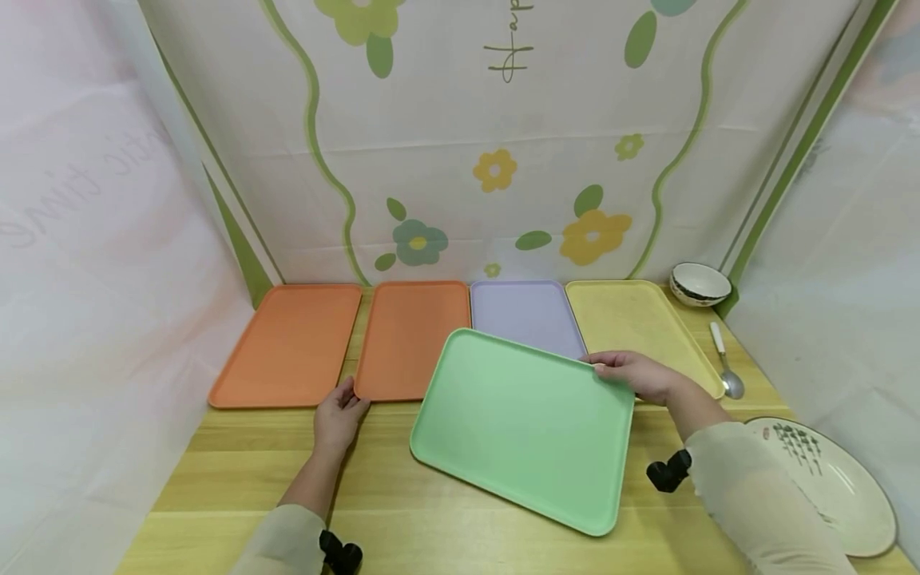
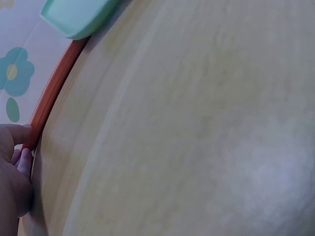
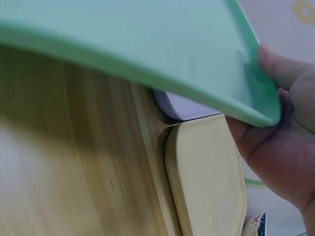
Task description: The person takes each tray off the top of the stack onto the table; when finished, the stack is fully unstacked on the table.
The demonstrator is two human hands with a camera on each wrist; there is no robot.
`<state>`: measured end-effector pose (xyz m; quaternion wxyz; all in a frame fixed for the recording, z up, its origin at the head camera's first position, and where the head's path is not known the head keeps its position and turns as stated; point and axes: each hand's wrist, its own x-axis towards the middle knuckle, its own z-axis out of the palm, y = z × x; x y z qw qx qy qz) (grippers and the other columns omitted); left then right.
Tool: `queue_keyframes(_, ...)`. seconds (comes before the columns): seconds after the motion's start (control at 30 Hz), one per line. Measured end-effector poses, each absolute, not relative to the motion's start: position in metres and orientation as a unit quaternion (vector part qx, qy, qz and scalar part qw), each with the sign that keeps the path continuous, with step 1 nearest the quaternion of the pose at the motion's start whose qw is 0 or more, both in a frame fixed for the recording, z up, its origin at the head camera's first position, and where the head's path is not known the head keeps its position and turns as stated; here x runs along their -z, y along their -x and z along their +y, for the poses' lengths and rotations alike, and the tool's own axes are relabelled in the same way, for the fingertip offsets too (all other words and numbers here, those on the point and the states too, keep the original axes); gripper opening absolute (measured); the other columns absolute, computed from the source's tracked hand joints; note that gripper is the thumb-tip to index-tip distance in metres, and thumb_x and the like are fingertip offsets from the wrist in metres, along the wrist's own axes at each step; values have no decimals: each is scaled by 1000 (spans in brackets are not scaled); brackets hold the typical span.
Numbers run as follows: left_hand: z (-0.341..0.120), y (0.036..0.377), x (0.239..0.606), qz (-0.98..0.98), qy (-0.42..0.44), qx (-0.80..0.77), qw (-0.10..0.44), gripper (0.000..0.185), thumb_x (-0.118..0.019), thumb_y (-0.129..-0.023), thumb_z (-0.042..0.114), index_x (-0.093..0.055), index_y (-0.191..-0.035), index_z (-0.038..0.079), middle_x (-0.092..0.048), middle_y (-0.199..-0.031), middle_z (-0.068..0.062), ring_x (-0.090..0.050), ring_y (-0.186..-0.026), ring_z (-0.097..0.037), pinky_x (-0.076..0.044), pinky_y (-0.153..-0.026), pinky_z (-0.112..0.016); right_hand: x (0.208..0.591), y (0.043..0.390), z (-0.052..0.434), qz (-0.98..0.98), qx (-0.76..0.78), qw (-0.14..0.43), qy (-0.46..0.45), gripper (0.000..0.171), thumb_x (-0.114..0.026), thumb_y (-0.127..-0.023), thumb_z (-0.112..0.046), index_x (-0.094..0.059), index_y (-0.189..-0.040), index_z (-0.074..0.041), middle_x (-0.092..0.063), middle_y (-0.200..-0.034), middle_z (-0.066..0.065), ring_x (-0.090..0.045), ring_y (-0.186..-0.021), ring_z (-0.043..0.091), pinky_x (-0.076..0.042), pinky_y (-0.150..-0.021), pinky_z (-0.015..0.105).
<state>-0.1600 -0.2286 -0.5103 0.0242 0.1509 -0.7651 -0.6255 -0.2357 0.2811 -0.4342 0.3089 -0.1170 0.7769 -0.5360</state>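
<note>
My right hand (image 1: pixel 640 375) grips the far right corner of a light green tray (image 1: pixel 528 431), its thumb over the rim. In the right wrist view, the green tray (image 3: pixel 162 54) is raised above the table and tilted. My left hand (image 1: pixel 339 419) is at the near left corner of the second orange tray (image 1: pixel 413 339); in the left wrist view, thumb and finger pinch that orange tray's edge (image 2: pixel 51 93). The green tray covers the near part of a lavender tray (image 1: pixel 528 311) and overlaps the orange one beside it in the head view.
Another orange tray (image 1: pixel 287 343) lies at the far left, a yellow tray (image 1: pixel 632 319) right of the lavender one. Farther right are a bowl (image 1: pixel 700 285), a spoon (image 1: pixel 727 363) and a large plate (image 1: pixel 855 495), partly behind the right sleeve. Printed cloth walls surround the wooden table (image 1: pixel 237 495).
</note>
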Motion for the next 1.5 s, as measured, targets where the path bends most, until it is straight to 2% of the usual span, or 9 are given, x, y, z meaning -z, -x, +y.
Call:
queue_keyframes(0.17,-229,161,510,-766,-149,625,25,61,-61,-96,3,-33,-150,-2,-37,-153,-23,-40,-140,-36,-40,-113,-42,433,234,274,793,514,304,122,52,-48,-104,-21,-35,-147,6,-68,-110,8,-70,-87,19,-63,-77,36)
queue_keyframes(0.33,-230,160,510,-765,-148,626,24,62,-60,-96,2,-33,-151,-3,-36,-153,-24,-39,-141,-37,-40,-113,-41,428,234,264,824,478,271,136,47,-56,-100,-17,-46,-141,4,-66,-116,15,-70,-85,17,-62,-75,33)
queue_keyframes(0.43,-230,159,509,-764,-149,627,24,61,-60,-96,2,-33,-150,-3,-36,-153,-25,-38,-141,-37,-39,-113,-41,427,234,256,837,452,270,150,44,-58,-99,-16,-50,-139,3,-64,-120,21,-69,-86,18,-61,-75,33)
queue_keyframes(0.63,-230,160,509,-767,-146,624,27,61,-59,-96,3,-32,-150,-4,-35,-153,-25,-38,-141,-37,-39,-114,-42,437,236,243,859,416,259,146,37,-62,-96,-17,-60,-131,-4,-58,-132,22,-63,-102,21,-58,-80,32)
queue_keyframes(0.73,-230,160,510,-766,-146,626,27,61,-59,-96,2,-32,-150,-4,-35,-154,-24,-38,-141,-37,-38,-114,-42,446,236,239,869,407,243,142,32,-64,-95,-15,-64,-126,-5,-62,-126,19,-60,-104,22,-57,-79,31)
queue_keyframes(0.9,-230,160,510,-765,-143,628,28,61,-58,-96,2,-32,-150,-4,-35,-154,-24,-37,-142,-36,-38,-114,-41,459,234,235,877,413,212,121,27,-65,-94,-13,-67,-120,-4,-66,-110,12,-60,-93,19,-55,-75,30)
queue_keyframes(1.07,-230,160,510,-765,-144,628,28,60,-59,-96,2,-32,-150,-3,-35,-154,-24,-38,-141,-36,-39,-114,-41,464,227,230,885,411,192,103,25,-65,-94,-12,-68,-117,-4,-64,-108,11,-57,-92,19,-52,-75,29)
queue_keyframes(1.27,-230,160,507,-763,-146,629,28,60,-59,-96,2,-33,-150,-4,-35,-154,-23,-38,-141,-35,-38,-114,-41,475,223,225,902,386,162,111,20,-67,-91,-9,-70,-109,-2,-63,-96,8,-51,-84,18,-47,-70,27)
queue_keyframes(1.5,-230,160,507,-761,-148,631,25,60,-59,-97,2,-33,-150,-4,-35,-155,-23,-38,-142,-35,-38,-114,-41,483,219,221,904,381,161,106,17,-67,-91,-9,-71,-107,-4,-63,-96,7,-51,-83,18,-47,-71,28)
